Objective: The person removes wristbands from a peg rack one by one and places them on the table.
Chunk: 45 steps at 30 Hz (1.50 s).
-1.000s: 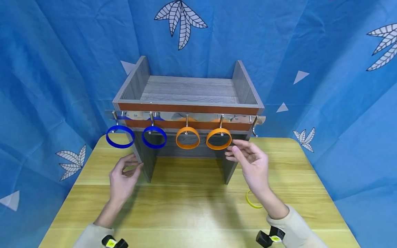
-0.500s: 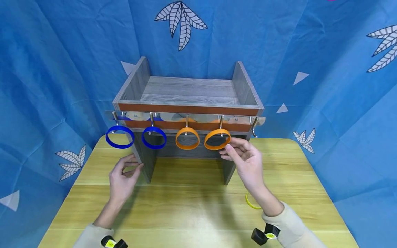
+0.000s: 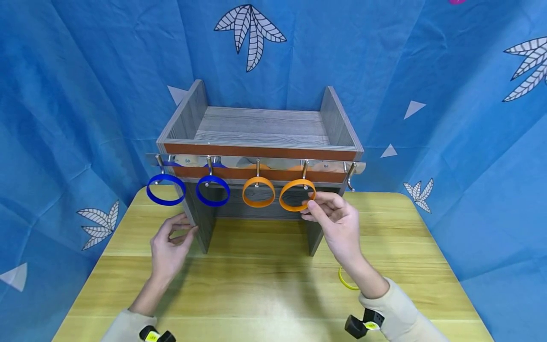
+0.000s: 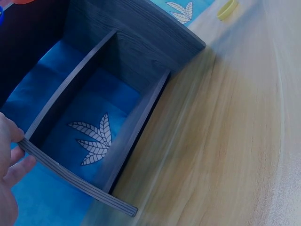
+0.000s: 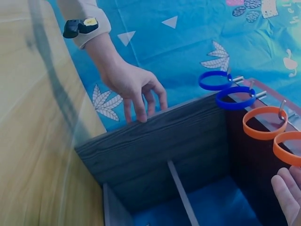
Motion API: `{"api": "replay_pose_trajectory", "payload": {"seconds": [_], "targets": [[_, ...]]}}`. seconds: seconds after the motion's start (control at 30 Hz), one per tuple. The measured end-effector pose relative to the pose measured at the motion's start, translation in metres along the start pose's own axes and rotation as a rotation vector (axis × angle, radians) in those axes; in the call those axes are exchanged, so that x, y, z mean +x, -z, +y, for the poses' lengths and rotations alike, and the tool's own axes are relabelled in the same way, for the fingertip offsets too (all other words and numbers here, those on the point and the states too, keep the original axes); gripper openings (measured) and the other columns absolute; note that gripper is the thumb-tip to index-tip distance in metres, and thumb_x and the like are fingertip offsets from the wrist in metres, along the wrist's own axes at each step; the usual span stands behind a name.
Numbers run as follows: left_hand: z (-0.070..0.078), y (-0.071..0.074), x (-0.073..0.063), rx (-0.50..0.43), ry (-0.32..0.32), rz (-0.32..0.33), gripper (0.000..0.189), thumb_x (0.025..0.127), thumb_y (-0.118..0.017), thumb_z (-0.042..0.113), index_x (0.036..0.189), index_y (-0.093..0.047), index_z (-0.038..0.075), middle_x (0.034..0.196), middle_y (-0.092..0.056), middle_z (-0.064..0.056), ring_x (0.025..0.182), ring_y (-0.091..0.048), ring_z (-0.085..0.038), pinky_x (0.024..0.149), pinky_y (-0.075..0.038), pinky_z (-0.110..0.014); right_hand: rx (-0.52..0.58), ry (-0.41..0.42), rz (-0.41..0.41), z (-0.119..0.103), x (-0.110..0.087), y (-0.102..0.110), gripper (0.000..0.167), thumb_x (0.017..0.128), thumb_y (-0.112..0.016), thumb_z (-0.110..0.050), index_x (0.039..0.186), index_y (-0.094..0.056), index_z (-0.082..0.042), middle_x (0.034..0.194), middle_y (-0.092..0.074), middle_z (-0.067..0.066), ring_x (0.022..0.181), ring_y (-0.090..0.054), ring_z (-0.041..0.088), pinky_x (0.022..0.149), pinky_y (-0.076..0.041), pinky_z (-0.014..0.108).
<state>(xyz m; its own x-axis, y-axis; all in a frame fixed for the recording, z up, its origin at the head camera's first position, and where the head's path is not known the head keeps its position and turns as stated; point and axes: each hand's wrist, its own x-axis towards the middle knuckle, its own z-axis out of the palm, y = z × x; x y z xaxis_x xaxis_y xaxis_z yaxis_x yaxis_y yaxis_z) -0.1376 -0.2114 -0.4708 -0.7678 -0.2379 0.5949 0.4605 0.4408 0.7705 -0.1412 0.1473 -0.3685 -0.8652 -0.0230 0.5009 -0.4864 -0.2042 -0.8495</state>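
Note:
My left hand (image 3: 166,247) grips the front edge of the left side panel of a grey wooden shelf (image 3: 260,124); in the left wrist view its fingers (image 4: 19,170) lie along that panel. My right hand (image 3: 344,230) pinches the lower right side of an orange silicone wristband (image 3: 292,208), which hangs on a metal hook. To its left a second orange wristband (image 3: 258,205) hangs from another hook. Two blue wristbands (image 3: 212,204) hang on the hooks farther left. In the right wrist view my right fingers (image 5: 284,190) show just below the held band.
A metal hook rail (image 3: 278,163) runs across the shelf's front, with a bare hook (image 3: 351,179) at its right end. On the wooden table (image 3: 256,294), a yellow wristband (image 3: 344,281) lies beside my right forearm. A patterned blue cloth (image 3: 354,57) hangs behind.
My right hand has moved left onto the right-hand orange wristband and now pinches it; the band has shifted slightly left and tilted. My left hand stays on the shelf panel.

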Motion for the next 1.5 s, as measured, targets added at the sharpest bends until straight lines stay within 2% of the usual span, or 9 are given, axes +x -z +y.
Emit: {"api": "replay_pose_trajectory", "payload": {"seconds": [0.63, 0.83, 1.1, 1.2, 1.33, 1.5], "targets": [[0.0, 0.001, 0.0, 0.007, 0.003, -0.002, 0.041, 0.08, -0.078, -0.016, 0.119, -0.071, -0.005, 0.105, -0.067, 0.022, 0.088, -0.07, 0.007, 0.072, -0.063, -0.008, 0.007, -0.019, 0.027, -0.01, -0.002, -0.001, 0.024, 0.101, -0.061, 0.009, 0.111, -0.074, -0.009, 0.097, -0.081, 0.001, 0.082, -0.078, 0.012, 0.076, -0.071, 0.032], [0.0, 0.0, -0.001, 0.007, 0.011, 0.0, 0.037, 0.083, -0.078, -0.013, 0.119, -0.071, -0.005, 0.105, -0.069, 0.017, 0.088, -0.07, 0.006, 0.072, -0.063, -0.009, 0.023, -0.035, 0.041, -0.015, -0.002, -0.002, 0.024, 0.1, -0.061, 0.009, 0.111, -0.074, -0.008, 0.096, -0.08, 0.003, 0.081, -0.078, 0.014, 0.076, -0.071, 0.034], [-0.001, 0.001, 0.0, 0.008, 0.017, -0.005, 0.034, 0.088, -0.078, -0.005, 0.121, -0.071, -0.004, 0.104, -0.073, 0.003, 0.087, -0.073, -0.004, 0.073, -0.064, -0.01, 0.029, -0.033, 0.041, -0.021, -0.001, -0.003, 0.023, 0.101, -0.061, 0.009, 0.111, -0.074, -0.007, 0.096, -0.08, 0.002, 0.081, -0.078, 0.014, 0.076, -0.071, 0.034], [-0.001, 0.001, 0.0, 0.009, 0.014, -0.005, 0.033, 0.088, -0.078, -0.004, 0.121, -0.071, -0.004, 0.105, -0.072, 0.005, 0.087, -0.074, -0.007, 0.073, -0.064, -0.01, 0.021, -0.035, 0.041, -0.024, -0.001, -0.003, 0.022, 0.101, -0.061, 0.009, 0.112, -0.074, -0.006, 0.096, -0.08, 0.002, 0.082, -0.078, 0.014, 0.077, -0.071, 0.035], [-0.002, 0.001, 0.0, 0.002, 0.011, -0.004, 0.034, 0.087, -0.079, -0.005, 0.12, -0.071, -0.004, 0.105, -0.07, 0.014, 0.087, -0.074, -0.005, 0.073, -0.064, -0.01, 0.012, -0.035, 0.046, -0.027, -0.002, -0.002, 0.022, 0.101, -0.061, 0.009, 0.112, -0.073, -0.005, 0.096, -0.08, 0.002, 0.082, -0.078, 0.014, 0.077, -0.071, 0.035], [-0.002, 0.0, 0.0, 0.002, 0.005, -0.003, 0.036, 0.086, -0.08, -0.007, 0.12, -0.071, -0.004, 0.105, -0.069, 0.014, 0.087, -0.073, -0.003, 0.072, -0.064, -0.01, 0.015, -0.024, 0.045, -0.031, -0.002, 0.0, 0.021, 0.101, -0.06, 0.009, 0.113, -0.073, -0.003, 0.096, -0.08, 0.003, 0.081, -0.078, 0.014, 0.076, -0.071, 0.035]]}}
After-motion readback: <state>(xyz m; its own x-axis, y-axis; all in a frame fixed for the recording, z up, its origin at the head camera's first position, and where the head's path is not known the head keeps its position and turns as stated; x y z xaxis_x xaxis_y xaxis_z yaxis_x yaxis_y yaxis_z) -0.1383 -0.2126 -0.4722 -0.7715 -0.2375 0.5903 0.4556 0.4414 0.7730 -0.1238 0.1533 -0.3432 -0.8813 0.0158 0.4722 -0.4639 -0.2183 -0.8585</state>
